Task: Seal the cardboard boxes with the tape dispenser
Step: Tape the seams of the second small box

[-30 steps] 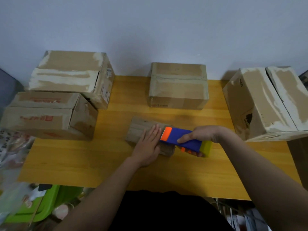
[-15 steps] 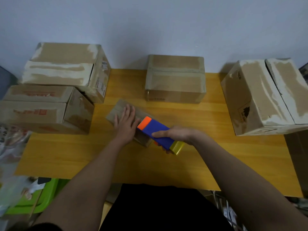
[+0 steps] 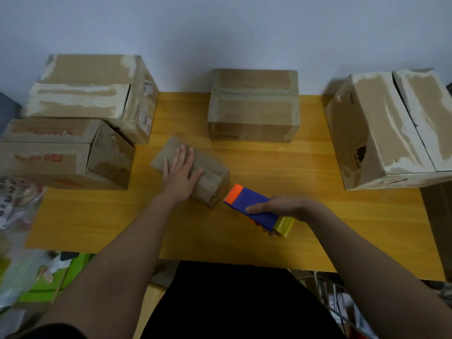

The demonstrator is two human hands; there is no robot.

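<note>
A small flat cardboard box (image 3: 212,177) lies askew on the wooden table (image 3: 318,216), near its middle. My left hand (image 3: 182,173) presses flat on top of it with straight, spread fingers. My right hand (image 3: 283,207) grips the tape dispenser (image 3: 254,207), a blue body with an orange tip and a yellowish tape roll at the near end. The dispenser's orange tip sits just off the small box's right corner, apart from it.
Two large boxes (image 3: 85,86) (image 3: 56,152) stand at the table's left, a taped box (image 3: 254,106) at the back centre, a big box (image 3: 391,128) at the right. Green bins and bags (image 3: 44,277) lie on the floor at lower left.
The small box has slid left and turned askew under my left hand. The dispenser came off the box's end and now sits to its right over the table.
</note>
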